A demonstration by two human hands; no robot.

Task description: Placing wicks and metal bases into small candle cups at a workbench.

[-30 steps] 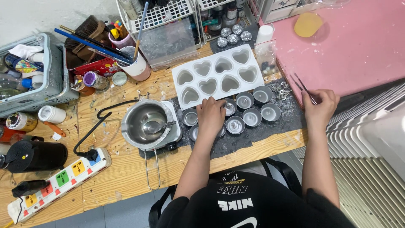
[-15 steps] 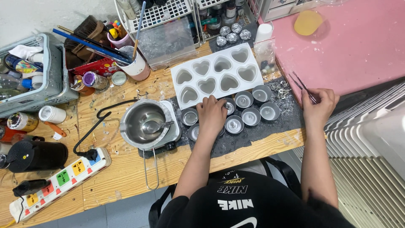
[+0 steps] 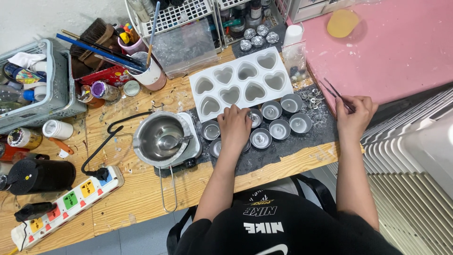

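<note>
Wooden workbench (image 3: 141,189) (paint-flecked), dark mat (image 3: 283,151), power strip (image 3: 66,200)

Person seen from above, wearing a black short-sleeved t-shirt (image 3: 278,226) with white printed lettering and a white curved logo mark on the chest, plus a small yellowish line of print above it. Sleeves end near the elbows; both forearms bare. Left hand (image 3: 234,128) and right hand (image 3: 351,114) bare, with no gloves, rings or watch visible. Black straps (image 3: 321,193) show beside the torso.
</note>
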